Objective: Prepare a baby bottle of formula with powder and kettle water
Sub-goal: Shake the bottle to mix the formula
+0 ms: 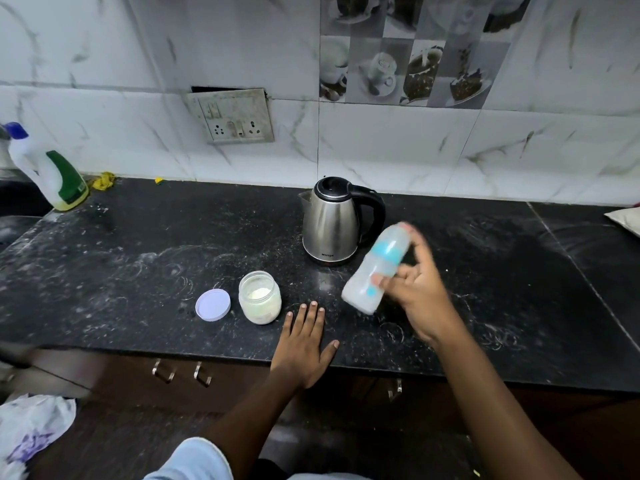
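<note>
My right hand [414, 289] grips a capped baby bottle [379, 268] with a blue collar, tilted and motion-blurred above the black counter [138, 258]. Its cap end points up toward the steel kettle [332, 220], which stands just behind with its black lid shut and handle to the right. An open glass jar of white powder [259, 296] sits left of centre, and its lilac lid [213, 304] lies flat beside it. My left hand [304, 344] rests palm down on the counter's front edge, right of the jar, fingers spread and holding nothing.
A white and green detergent bottle [52, 171] stands at the back left corner. A wall socket plate [232, 116] hangs on the marble tiles. Cabinet handles [181, 372] sit below the counter. A crumpled plastic bag [31, 431] lies at lower left.
</note>
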A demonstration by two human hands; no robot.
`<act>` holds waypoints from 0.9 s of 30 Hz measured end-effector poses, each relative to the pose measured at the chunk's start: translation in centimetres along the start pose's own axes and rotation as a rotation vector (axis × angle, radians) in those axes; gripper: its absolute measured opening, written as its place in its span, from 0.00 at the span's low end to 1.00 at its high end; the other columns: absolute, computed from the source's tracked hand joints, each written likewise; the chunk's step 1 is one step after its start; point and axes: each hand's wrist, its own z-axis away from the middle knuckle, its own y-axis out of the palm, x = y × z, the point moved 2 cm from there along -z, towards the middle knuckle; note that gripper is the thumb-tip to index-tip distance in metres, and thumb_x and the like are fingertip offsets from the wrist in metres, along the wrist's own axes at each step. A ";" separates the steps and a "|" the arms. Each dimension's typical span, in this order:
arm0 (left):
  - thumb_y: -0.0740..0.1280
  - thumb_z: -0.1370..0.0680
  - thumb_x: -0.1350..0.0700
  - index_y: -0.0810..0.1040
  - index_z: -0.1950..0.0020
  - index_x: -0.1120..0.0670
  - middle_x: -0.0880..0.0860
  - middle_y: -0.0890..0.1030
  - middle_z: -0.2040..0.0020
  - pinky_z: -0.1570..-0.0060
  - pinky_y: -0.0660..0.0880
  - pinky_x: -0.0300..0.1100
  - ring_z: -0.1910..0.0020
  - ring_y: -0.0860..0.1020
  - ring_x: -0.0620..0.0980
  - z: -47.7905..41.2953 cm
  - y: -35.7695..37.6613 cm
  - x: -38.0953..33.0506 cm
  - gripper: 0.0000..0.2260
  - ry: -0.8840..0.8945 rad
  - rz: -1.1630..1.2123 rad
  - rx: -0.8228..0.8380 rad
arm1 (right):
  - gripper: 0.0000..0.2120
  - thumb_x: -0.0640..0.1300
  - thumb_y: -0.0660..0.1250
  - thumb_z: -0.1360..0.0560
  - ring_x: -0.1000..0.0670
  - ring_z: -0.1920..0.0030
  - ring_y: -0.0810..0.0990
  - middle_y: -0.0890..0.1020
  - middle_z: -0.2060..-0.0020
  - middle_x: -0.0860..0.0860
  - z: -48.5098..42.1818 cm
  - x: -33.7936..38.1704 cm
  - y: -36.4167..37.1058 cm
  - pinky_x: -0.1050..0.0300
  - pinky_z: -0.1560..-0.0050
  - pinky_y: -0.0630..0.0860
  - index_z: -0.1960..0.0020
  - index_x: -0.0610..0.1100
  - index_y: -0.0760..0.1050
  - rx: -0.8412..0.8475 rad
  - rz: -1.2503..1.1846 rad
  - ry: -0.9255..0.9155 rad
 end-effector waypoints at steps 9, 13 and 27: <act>0.30 0.21 0.27 0.45 0.10 0.55 0.54 0.42 0.10 0.17 0.31 0.53 0.11 0.40 0.55 -0.2 0.6 0.2 0.47 0.011 0.010 -0.026 | 0.45 0.32 0.75 0.28 0.45 0.44 0.86 0.88 0.46 0.42 0.4 0.7 -1.3 0.45 0.44 0.84 0.20 0.57 0.59 -0.102 -0.050 -0.003; 0.36 0.18 0.29 0.50 0.10 0.56 0.56 0.47 0.10 0.17 0.34 0.53 0.10 0.45 0.56 -0.4 0.8 0.2 0.44 0.016 0.024 -0.059 | 0.44 0.31 0.74 0.26 0.44 0.47 0.86 0.88 0.49 0.43 0.3 0.8 -1.8 0.46 0.48 0.84 0.21 0.57 0.59 -0.120 -0.027 -0.012; 0.37 0.19 0.30 0.49 0.10 0.56 0.55 0.45 0.10 0.17 0.32 0.52 0.10 0.43 0.56 -0.2 0.4 0.1 0.44 0.016 0.034 -0.061 | 0.43 0.31 0.73 0.26 0.45 0.45 0.86 0.88 0.48 0.44 1.3 1.4 -2.3 0.43 0.43 0.83 0.20 0.57 0.59 -0.199 -0.066 -0.068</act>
